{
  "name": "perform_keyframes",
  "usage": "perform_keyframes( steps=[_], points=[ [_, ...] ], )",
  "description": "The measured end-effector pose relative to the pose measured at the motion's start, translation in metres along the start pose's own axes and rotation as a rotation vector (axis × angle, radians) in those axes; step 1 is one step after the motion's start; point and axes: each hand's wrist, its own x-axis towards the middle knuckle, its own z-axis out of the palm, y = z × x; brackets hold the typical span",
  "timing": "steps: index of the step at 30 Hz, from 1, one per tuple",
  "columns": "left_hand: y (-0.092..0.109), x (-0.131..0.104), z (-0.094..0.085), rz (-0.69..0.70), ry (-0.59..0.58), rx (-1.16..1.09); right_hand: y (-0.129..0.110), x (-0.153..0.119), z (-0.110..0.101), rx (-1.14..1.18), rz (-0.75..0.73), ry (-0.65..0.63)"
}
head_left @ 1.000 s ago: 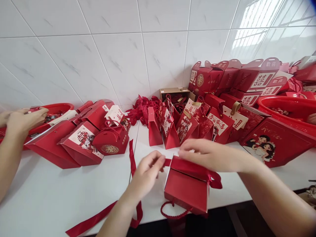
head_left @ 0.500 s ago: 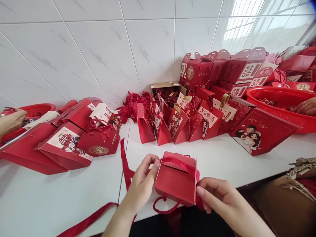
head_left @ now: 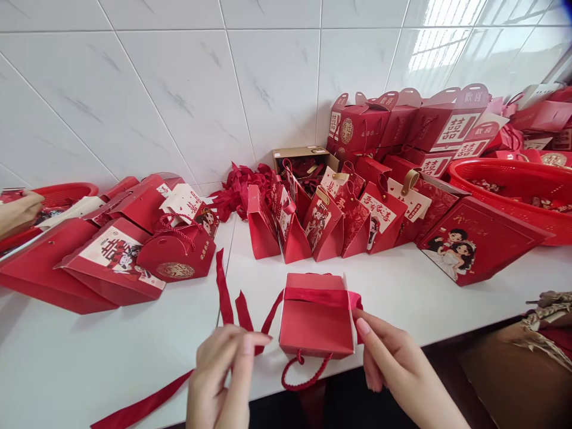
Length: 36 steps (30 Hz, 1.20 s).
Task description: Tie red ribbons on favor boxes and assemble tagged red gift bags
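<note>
A small red box [head_left: 316, 326] with a twisted cord handle [head_left: 306, 384] rests at the table's front edge. A red ribbon [head_left: 313, 295] crosses its top and reaches past both sides. My right hand [head_left: 388, 354] is at the box's right side, thumb and index finger pinching the ribbon. Left of the box, my left hand [head_left: 230, 369] is closed, its fingertips at the ribbon's left length [head_left: 271, 314]; the exact grip is partly hidden. Ribbon tails [head_left: 224, 292] lie above this hand, and a longer one [head_left: 143, 405] trails to its lower left.
Red gift boxes stand in a row [head_left: 326, 226] behind, with others at left [head_left: 111, 256] and stacked at right [head_left: 447, 128]. A ribbon heap [head_left: 243, 190] lies near the wall. Red baskets [head_left: 513, 185] flank the table. Another person's hand [head_left: 22, 211] is at far left.
My left hand has let go of the box's left side and moved left and down to the ribbon. The box has turned slightly. The other hand at the right basket is gone from view.
</note>
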Motion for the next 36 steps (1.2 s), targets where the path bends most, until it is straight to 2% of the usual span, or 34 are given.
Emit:
perform_keyframes(
  steps=[2, 3, 5, 7, 10, 12, 15, 19, 22, 26, 29, 31, 33, 36],
  points=[
    [0.001, -0.005, 0.001, -0.085, -0.149, -0.033, 0.002, 0.000, 0.002, 0.060, 0.002, -0.097],
    [0.000, -0.005, 0.003, -0.150, -0.203, -0.071, 0.002, 0.000, 0.004, 0.135, 0.005, -0.099],
    [-0.003, -0.001, 0.006, -0.265, -0.250, -0.205, 0.003, 0.004, 0.007, 0.395, 0.013, -0.010],
    [-0.006, 0.007, 0.008, -0.321, -0.219, -0.437, 0.004, 0.009, 0.008, 0.728, 0.000, 0.110],
    [-0.006, 0.025, 0.008, -0.411, -0.107, -0.897, 0.004, 0.020, 0.009, 1.063, -0.035, 0.156],
    [-0.004, 0.035, 0.008, -0.558, -0.039, -1.137, 0.005, 0.026, 0.008, 1.143, -0.043, 0.162],
    [-0.001, 0.044, 0.010, -0.768, 0.011, -1.323, 0.003, 0.031, 0.007, 1.191, -0.045, 0.195],
    [0.008, 0.045, 0.018, -0.836, 0.046, -1.379, -0.002, 0.034, 0.000, 1.208, -0.065, 0.283],
    [0.016, 0.043, 0.023, -0.797, 0.094, -1.360, -0.005, 0.035, -0.007, 1.212, -0.116, 0.380],
    [0.023, 0.045, 0.022, -0.675, 0.257, -1.264, -0.006, 0.034, -0.014, 1.138, -0.171, 0.465],
    [0.028, 0.050, 0.013, -0.453, 0.410, -1.175, -0.013, 0.033, -0.019, 1.039, -0.302, 0.521],
    [0.034, 0.056, 0.004, -0.257, 0.461, -1.104, -0.023, 0.032, -0.024, 0.948, -0.439, 0.536],
    [0.045, 0.064, -0.005, -0.061, 0.433, -1.033, -0.039, 0.032, -0.029, 0.829, -0.576, 0.527],
    [0.066, 0.079, -0.012, 0.177, 0.246, -0.921, -0.070, 0.033, -0.036, 0.640, -0.734, 0.468]
  ],
)
